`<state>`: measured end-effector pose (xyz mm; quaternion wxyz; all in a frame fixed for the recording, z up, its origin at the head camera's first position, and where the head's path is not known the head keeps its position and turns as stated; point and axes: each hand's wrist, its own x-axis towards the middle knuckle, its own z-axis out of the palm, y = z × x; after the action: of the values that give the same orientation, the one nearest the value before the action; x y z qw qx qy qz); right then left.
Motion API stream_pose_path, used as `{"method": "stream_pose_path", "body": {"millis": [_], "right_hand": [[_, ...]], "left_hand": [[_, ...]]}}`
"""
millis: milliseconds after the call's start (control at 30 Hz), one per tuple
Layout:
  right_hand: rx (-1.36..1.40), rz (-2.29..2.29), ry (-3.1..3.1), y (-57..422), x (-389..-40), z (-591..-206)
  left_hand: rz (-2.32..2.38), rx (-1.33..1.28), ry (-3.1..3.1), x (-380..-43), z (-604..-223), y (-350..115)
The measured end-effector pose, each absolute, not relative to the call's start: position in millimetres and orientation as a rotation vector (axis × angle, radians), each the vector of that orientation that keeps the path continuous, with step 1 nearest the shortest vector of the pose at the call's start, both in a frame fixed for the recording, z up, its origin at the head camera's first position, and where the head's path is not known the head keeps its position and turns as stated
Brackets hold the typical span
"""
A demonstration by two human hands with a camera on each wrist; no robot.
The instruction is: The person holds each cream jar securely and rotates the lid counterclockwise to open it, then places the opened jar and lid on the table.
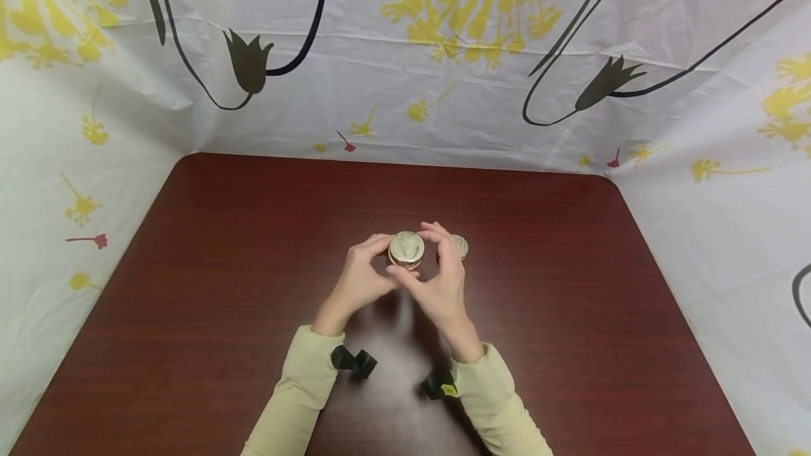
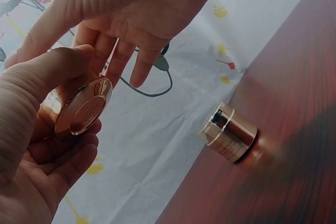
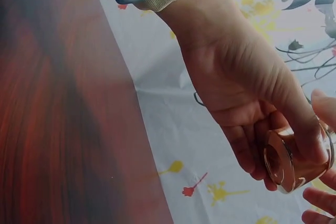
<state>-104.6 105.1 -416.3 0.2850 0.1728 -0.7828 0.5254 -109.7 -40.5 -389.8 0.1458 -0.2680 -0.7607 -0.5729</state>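
Both hands hold a shiny gold cosmetic jar (image 1: 406,248) above the table, its patterned round lid facing up in the head view. My left hand (image 1: 361,276) grips it from the left, thumb and fingers around its side. From the right, my right hand (image 1: 443,283) has its thumb at the near side and its fingers curved round the far side. The left wrist view shows the jar's copper-coloured base (image 2: 86,111) with small raised lettering. Beyond the right hand a second gold jar (image 2: 231,135) stands on the table, partly hidden in the head view by that hand.
The dark red-brown wooden table (image 1: 241,231) has rounded far corners. White cloth (image 1: 355,76) with yellow and grey flower prints hangs round its back and sides. Black devices (image 1: 353,361) sit at both wrists, beside the beige sleeves (image 1: 294,385).
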Motion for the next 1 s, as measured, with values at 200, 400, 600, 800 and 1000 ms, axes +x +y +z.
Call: {"method": "stream_pose_path", "body": {"millis": [200, 400, 600, 800, 1000], "right_hand": [[0.509, 1.357, -2.066, 104, -108, -414], [0.612, 1.373, -2.127, 109, -110, -407], [0.767, 1.448, -2.174, 115, -110, -392], [0.844, 1.531, -2.193, 124, -115, -396], [0.846, 1.586, -2.155, 124, -117, -404]], "left_hand": [[-1.627, -0.777, -2.219, -110, -391, -42], [-1.622, -0.789, -2.233, -119, -409, -44], [-1.670, -0.828, -2.258, -128, -428, -48], [-1.674, -0.892, -2.268, -128, -430, -51], [-1.687, -0.876, -2.264, -127, -430, -50]]}}
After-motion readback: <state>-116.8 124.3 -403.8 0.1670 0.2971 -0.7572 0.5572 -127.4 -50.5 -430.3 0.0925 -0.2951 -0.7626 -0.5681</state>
